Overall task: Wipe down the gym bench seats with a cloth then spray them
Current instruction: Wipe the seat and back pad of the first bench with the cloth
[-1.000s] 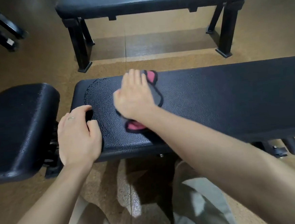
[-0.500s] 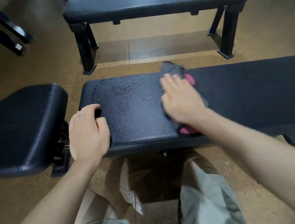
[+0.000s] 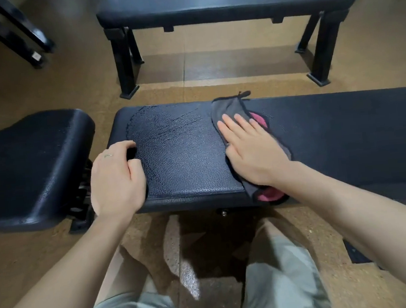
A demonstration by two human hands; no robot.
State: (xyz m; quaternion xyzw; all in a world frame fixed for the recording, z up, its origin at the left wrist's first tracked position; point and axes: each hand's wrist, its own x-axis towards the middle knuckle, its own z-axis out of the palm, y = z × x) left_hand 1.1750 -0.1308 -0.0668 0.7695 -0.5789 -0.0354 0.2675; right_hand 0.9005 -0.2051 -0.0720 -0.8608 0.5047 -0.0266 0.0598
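Right hand (image 3: 252, 150) flat, fingers (image 3: 231, 125) straight and spread, pressing grey cloth with pink patches and dark trim (image 3: 227, 109) onto long black textured-vinyl padded table (image 3: 341, 130), cloth spanning far edge to near edge around mid-length. Left hand (image 3: 116, 177) resting on table's left end, fingers curled over end edge, thin ring on one finger. Separate black padded seat (image 3: 28, 167) just left of table; second black padded table (image 3: 221, 4) behind on tan floor (image 3: 46, 88).

Tan speckled floor (image 3: 59, 250), black flat bench (image 3: 224, 4) behind, black frame legs (image 3: 10, 35) far left
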